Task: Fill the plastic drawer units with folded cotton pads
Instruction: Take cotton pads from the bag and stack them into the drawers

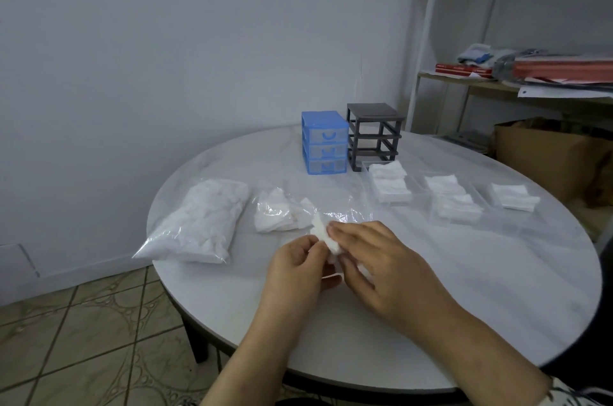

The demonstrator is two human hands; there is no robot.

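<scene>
Both hands work close over the near edge of the round white table (431, 322), and between them they pinch a single white cotton pad (326, 236): the left hand (298, 273) nips its lower edge with curled fingertips while the right hand (374, 259) curls over the top, apparently so the pad can be creased in the air rather than against the tabletop. Working from the left of the table, a full clear bag of cotton pads (202, 223) lies on its side, seemingly the reserve supply, and just right of it an opened, partly emptied plastic bag (278, 213) spills loose pads within easy reach of the hands, which suits it as the working stock. Farther back, near the wall, the blue drawer unit (324, 143) stands with its three drawers pushed in, and touching or just beside it the grey drawer frame (373, 137) stands with its slots bare. Its clear drawers (447, 203) appear to have been pulled out and set on the table to the right, each already carrying stacks of folded pads (389, 185), probably so they can be loaded from above. Judging by this, the pad in hand belongs in one of those trays once folded.
</scene>
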